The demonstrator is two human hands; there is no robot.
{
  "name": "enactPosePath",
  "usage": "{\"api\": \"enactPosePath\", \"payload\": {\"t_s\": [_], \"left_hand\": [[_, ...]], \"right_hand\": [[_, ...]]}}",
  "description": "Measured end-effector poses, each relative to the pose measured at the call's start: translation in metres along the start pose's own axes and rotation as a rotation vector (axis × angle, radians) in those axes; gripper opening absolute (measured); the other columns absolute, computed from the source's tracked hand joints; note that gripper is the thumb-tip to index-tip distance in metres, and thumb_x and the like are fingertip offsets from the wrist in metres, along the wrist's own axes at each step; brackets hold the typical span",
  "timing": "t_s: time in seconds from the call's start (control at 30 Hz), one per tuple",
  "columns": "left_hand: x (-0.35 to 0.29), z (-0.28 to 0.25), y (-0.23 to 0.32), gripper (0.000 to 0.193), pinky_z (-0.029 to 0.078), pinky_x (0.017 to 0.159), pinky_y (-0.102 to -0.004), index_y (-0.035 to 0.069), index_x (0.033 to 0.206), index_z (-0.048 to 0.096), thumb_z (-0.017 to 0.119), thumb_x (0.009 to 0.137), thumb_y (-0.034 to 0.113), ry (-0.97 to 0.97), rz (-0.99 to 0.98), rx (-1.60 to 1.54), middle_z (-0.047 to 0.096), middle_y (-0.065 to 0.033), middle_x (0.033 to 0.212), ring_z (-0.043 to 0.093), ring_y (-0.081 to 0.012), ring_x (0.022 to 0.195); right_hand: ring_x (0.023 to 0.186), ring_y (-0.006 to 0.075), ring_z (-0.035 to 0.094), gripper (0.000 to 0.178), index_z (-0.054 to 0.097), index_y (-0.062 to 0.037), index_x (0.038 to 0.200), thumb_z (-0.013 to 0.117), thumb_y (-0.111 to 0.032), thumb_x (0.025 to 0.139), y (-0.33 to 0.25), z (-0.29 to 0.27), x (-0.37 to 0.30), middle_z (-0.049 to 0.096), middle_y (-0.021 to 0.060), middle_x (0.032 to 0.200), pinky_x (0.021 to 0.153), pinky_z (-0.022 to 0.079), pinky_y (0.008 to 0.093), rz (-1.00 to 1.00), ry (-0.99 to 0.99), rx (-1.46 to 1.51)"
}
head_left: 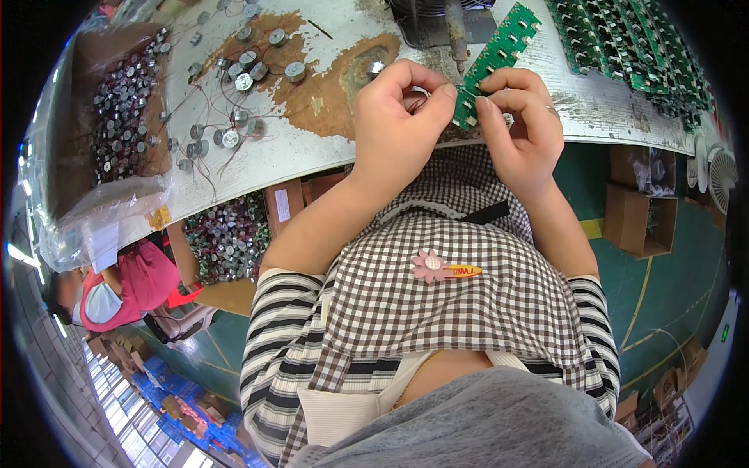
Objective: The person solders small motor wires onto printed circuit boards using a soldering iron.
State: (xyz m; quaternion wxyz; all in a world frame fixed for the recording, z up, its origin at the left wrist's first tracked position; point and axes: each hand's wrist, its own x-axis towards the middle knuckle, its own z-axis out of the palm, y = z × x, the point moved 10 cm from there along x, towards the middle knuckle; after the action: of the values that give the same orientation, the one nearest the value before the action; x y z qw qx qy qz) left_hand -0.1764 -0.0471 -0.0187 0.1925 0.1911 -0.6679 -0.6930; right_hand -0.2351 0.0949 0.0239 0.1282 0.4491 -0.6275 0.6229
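My right hand (524, 125) holds a long green circuit board strip (499, 53) near its lower end, thumb and fingers closed on the edge. The strip slants up and away to the right. My left hand (402, 117) is closed in a pinch at the board's near end. Thin reddish wires (417, 103) show inside its curled fingers. A small round silver motor (375, 69) sits against the back of that hand; whether the wires belong to it is hard to see. Just left of the board, a soldering iron tip (460, 56) points down between my hands.
Loose wired motors (243, 81) lie on the worn white table (304, 152). A carton of motors (125, 109) stands at the left, another box of them (230, 234) below the edge. Stacked circuit boards (624, 47) fill the far right. Behind the iron is a black fan (445, 9).
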Motion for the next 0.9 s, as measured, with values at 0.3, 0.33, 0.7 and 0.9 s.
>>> {"api": "enactPosePath", "payload": {"t_s": [0.3,0.33,0.7,0.9], "left_hand": [[-0.002,0.006,0.004,0.010,0.047,0.059,-0.0190,0.000,0.085,0.060,0.068,0.081,0.004,-0.142,0.101,0.108,0.063,-0.0010,0.079,0.056,-0.0043,0.067],[-0.001,0.007,0.007,0.011,0.048,0.060,-0.0193,0.000,0.086,0.060,0.068,0.081,0.005,-0.188,0.092,0.092,0.063,-0.0009,0.079,0.057,-0.0045,0.068],[0.046,-0.125,0.042,0.019,0.050,0.061,-0.0401,0.013,0.099,0.068,0.060,0.082,0.014,0.074,0.469,1.710,0.066,-0.0110,0.081,0.064,-0.0297,0.074],[0.024,-0.113,0.078,0.022,0.049,0.060,-0.0376,0.005,0.102,0.061,0.053,0.082,0.004,0.296,0.801,1.249,0.066,-0.0138,0.081,0.065,-0.0280,0.071]], "right_hand": [[0.072,0.0109,0.057,0.004,0.056,0.0039,0.092,0.056,0.005,0.088,0.018,-0.013,-0.012,0.054,0.0151,0.109,0.063,0.050,0.0206,0.203,0.074,0.209],[0.071,0.0113,0.057,0.003,0.055,0.0044,0.092,0.056,0.005,0.089,0.020,-0.013,-0.011,0.056,0.0158,0.106,0.063,0.051,0.0213,0.206,0.098,0.265],[0.071,0.0102,0.057,0.002,0.055,0.0045,0.091,0.055,0.003,0.091,0.033,-0.005,-0.010,0.059,0.0128,0.098,0.063,0.049,0.0208,0.300,0.098,0.287],[0.067,0.0083,0.054,0.003,0.053,0.0032,0.089,0.055,0.003,0.091,0.034,0.001,-0.012,0.058,0.0110,0.094,0.061,0.047,0.0196,0.271,0.028,0.295]]}}
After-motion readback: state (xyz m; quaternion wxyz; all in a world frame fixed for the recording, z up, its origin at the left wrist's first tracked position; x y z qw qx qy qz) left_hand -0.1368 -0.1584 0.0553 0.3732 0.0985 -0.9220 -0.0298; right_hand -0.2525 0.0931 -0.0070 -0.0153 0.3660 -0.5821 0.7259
